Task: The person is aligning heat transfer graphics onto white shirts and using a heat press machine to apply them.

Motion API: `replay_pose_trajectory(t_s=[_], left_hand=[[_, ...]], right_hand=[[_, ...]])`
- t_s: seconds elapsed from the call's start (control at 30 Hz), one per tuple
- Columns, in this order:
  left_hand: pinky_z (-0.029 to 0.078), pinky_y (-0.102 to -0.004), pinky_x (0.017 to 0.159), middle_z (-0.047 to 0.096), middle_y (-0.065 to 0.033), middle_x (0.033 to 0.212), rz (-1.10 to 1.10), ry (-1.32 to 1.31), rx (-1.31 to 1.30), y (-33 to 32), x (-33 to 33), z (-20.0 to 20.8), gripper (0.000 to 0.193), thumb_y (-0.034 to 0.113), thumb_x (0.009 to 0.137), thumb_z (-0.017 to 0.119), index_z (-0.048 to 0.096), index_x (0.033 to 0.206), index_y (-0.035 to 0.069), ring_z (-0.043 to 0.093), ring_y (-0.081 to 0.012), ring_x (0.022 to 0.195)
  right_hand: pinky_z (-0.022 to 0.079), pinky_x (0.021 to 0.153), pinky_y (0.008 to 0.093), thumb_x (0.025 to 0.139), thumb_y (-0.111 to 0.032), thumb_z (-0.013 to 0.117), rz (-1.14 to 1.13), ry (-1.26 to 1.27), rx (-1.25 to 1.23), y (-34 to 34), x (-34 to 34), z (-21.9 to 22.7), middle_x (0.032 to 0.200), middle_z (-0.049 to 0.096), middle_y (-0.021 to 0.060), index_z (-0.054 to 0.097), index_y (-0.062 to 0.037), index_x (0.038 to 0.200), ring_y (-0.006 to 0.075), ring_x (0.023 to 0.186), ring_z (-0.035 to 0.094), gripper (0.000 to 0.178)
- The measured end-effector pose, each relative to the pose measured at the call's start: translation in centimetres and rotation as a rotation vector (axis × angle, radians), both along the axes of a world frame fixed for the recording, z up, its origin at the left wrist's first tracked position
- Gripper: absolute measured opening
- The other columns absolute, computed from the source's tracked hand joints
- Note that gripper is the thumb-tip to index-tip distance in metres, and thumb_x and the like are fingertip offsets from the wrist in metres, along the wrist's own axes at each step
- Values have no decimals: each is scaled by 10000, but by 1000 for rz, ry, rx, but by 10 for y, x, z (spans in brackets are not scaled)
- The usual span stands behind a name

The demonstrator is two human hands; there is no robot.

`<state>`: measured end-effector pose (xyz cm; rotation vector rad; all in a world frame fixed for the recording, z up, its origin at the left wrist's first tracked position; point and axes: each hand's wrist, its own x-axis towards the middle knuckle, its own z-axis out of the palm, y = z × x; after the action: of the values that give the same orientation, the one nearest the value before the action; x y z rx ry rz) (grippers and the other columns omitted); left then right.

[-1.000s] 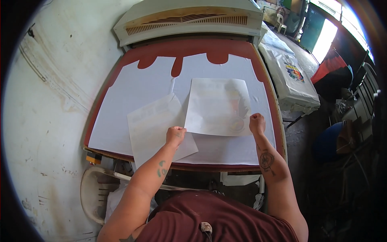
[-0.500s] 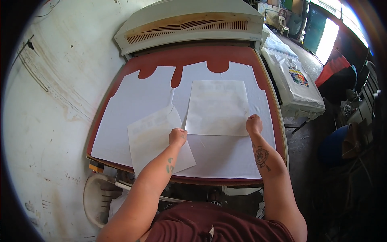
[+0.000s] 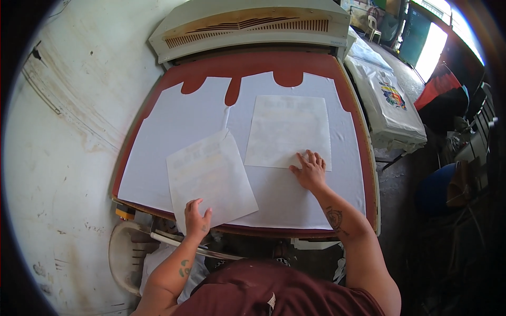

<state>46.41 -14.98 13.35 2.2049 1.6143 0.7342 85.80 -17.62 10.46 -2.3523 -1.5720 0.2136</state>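
Two white cut fabric panels, a left panel (image 3: 150, 152) and a right panel (image 3: 341, 131), lie flat side by side on the red bed (image 3: 211, 68) of a heat press. A sheet of paper (image 3: 287, 126) with faint show-through marks rests squarely on the right panel. My right hand (image 3: 310, 171) touches its lower edge, fingers spread. Another paper sheet (image 3: 213, 174) lies tilted on the left panel and hangs past the bed's front edge. Over its lower left part is my left hand (image 3: 197, 217), fingers apart, holding nothing.
The press's vented cream hood (image 3: 247, 29) stands at the back. To the right, a side table (image 3: 390, 129) carries white cloth with a colourful print. A stained wall (image 3: 79, 131) closes off the left side. A white plastic chair (image 3: 124, 258) sits at the lower left.
My left hand has released the tilted sheet's right edge and moved left and nearer. My right hand has left the right sheet's side edge and opened onto its lower edge.
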Motion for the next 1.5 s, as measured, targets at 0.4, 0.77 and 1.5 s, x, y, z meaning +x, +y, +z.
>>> replay_pose_trajectory(t_s=[0.4,0.77,1.5], left_hand=[[430,-357,859,491,-171,1187,604,-532,-460,-6,-110,-39,448,178,803,660,463,1167,6,514,-259,1040],[467,-399,816,621,-241,1001,429,-241,21,137,-193,17,325,165,836,589,548,1073,-54,601,-385,941],[143,-509,1093,212,-127,1488,-89,378,-70,299,-184,-10,719,566,854,479,286,1425,173,184,-343,1364]], right_hand=[[287,1001,450,809,-366,644,51,128,305,-20,-67,18,1209,492,111,555,-113,1172,299,1182,407,451],[442,796,369,770,-136,657,147,452,333,-63,-235,33,911,594,114,614,-48,946,289,877,563,201],[450,707,404,748,-259,629,-127,34,23,-82,-401,-9,783,617,67,643,-103,760,279,789,590,157]])
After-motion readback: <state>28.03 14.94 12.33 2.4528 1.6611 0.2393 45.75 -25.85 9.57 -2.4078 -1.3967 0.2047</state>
